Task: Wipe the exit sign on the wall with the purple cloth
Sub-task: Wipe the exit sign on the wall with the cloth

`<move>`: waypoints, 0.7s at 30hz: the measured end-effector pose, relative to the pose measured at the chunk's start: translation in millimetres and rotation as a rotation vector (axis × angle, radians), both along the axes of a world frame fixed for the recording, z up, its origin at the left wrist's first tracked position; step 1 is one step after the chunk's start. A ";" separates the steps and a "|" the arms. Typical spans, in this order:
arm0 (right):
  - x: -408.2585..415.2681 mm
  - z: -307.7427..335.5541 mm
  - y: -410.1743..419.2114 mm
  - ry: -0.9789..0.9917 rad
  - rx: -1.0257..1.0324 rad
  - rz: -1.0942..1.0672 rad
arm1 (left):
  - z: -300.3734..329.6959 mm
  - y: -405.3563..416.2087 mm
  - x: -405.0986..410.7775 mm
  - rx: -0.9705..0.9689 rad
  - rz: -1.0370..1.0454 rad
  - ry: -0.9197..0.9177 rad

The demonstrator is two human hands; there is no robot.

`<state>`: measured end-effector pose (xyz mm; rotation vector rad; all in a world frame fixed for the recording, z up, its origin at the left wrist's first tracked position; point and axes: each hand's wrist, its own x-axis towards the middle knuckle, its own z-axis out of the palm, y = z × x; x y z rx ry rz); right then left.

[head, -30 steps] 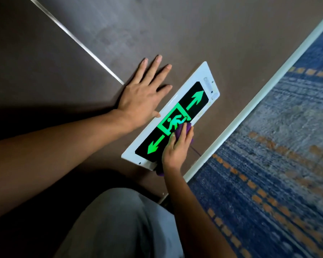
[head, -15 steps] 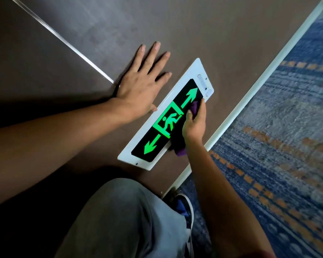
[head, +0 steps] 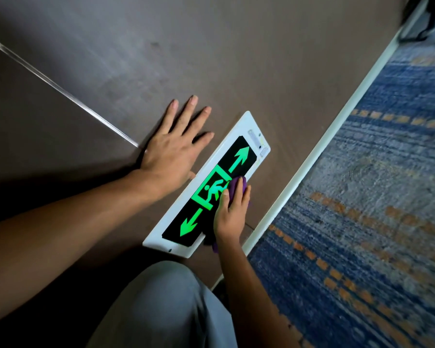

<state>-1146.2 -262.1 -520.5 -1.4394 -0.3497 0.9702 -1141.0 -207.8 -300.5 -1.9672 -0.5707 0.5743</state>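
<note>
The exit sign (head: pixel 240 156) is a white-framed black panel with glowing green arrows and a running figure, mounted low on the brown wall. My right hand (head: pixel 230 213) presses the purple cloth (head: pixel 236 188) flat against the sign's middle, partly covering the running figure. The cloth shows above my fingertips and below my wrist. My left hand (head: pixel 172 151) lies flat on the wall beside the sign's upper edge, fingers spread, holding nothing.
A white baseboard (head: pixel 319 149) runs along the foot of the wall (head: pixel 236 59). Blue carpet with orange dashes (head: pixel 362 209) covers the floor on the right. A thin metal strip (head: pixel 60 89) crosses the wall. My grey-trousered knee (head: pixel 166 305) is at the bottom.
My right hand slid with the cloth from the sign's upper arrow end back down to the middle. The left hand stayed flat on the wall.
</note>
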 end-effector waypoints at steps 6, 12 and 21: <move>46.0 3.6 24.4 -0.026 0.029 -0.004 | 0.4 1.4 -2.1 -0.007 -0.016 -0.006; 107.6 14.1 53.0 -0.145 0.035 -0.045 | -2.0 3.5 -1.9 -0.021 -0.012 -0.021; 132.5 68.8 61.4 -0.129 0.255 -0.305 | -2.9 3.4 -2.5 -0.048 -0.009 -0.046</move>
